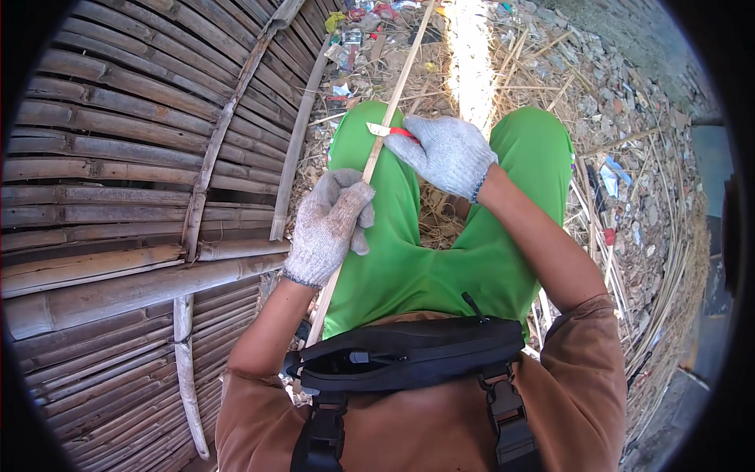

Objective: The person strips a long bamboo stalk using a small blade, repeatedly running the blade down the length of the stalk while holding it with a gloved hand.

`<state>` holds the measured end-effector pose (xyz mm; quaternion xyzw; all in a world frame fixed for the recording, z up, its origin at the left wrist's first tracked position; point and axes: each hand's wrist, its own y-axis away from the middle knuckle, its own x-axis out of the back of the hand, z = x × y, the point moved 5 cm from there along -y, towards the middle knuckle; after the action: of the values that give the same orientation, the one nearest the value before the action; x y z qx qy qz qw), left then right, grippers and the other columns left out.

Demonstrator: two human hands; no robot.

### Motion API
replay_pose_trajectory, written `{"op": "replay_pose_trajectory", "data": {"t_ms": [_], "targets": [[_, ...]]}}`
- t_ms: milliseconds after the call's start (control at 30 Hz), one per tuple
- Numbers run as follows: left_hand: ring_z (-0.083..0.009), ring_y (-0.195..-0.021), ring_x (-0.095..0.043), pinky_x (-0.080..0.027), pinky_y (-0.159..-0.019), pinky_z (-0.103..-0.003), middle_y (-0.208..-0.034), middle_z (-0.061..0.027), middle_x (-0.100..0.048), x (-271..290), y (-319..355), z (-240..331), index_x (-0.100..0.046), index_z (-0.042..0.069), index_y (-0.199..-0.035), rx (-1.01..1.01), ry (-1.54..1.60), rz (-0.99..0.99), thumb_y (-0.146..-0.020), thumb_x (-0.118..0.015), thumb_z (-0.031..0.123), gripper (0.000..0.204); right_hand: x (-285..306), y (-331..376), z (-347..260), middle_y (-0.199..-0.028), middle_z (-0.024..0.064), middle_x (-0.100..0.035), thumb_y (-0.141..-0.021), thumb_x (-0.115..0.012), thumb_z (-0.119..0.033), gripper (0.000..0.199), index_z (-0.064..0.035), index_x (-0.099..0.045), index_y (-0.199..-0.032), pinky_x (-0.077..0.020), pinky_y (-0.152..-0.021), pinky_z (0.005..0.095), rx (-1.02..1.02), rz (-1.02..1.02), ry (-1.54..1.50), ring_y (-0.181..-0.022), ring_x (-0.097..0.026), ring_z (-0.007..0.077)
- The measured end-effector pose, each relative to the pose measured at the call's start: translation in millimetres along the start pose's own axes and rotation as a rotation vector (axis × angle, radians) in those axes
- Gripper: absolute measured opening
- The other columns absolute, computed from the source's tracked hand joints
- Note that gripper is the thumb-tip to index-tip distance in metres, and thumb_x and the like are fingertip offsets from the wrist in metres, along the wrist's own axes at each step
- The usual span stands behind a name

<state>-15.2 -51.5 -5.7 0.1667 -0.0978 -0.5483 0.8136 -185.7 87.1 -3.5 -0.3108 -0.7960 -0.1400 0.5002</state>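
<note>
Stick: a thin pale bamboo strip (383, 132) ran slantwise from the waist, over the left thigh, up toward the top edge.
Left hand: the left hand (329, 226), in a grey knit glove, was closed around the strip at its lower middle.
Right hand: the right hand (447, 153), in a white knit glove, was closed on a knife.
Knife: the knife (389, 130) had a red handle and a short pale blade, laid against the strip above the left hand.
Legs: green trousers (440, 259) lay under both hands, knees apart.
Pouch: a black pouch (409, 354) sat at the waist on black straps.
Wall: a bamboo slat panel (126, 181) stood on the left.
Ground: dry stalks and stones (629, 197) covered the right; small torn wrappers (354, 35), green, red and white, lay at top centre, too small to tell further.
</note>
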Motion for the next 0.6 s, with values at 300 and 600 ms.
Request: {"op": "replay_pose_trajectory", "data": {"t_ms": [300, 600], "targets": [[-0.0112, -0.042, -0.052, -0.042, -0.039, -0.026, -0.071, -0.0039, -0.063, -1.7, 9.5, 5.0, -0.061, 0.000, -0.117, -0.067, -0.116, 0.078, -0.106, -0.069, 0.021, 0.025, -5.9, -1.6, -2.1, -0.082, 0.0199, -0.074, -0.107, -0.048, -0.061, 0.057, -0.0111, -0.071, -0.092, -0.0591, -0.072, 0.0569, 0.070, 0.008, 0.034, -0.079, -0.075, 0.0420], [-0.0104, -0.045, -0.051, -0.041, -0.040, -0.025, -0.072, -0.0040, -0.062, 7.0, 30.5, 5.9, -0.062, 0.001, -0.116, -0.028, -0.095, 0.080, -0.105, -0.070, 0.019, 0.022, -12.5, -2.6, 4.5, -0.081, 0.0213, -0.072, -0.109, -0.046, -0.063, 0.061, -0.0090, -0.068, -0.091, -0.0572, -0.074, 0.0570, 0.013, 0.002, 0.024, -0.078, -0.072, 0.0443]]}}
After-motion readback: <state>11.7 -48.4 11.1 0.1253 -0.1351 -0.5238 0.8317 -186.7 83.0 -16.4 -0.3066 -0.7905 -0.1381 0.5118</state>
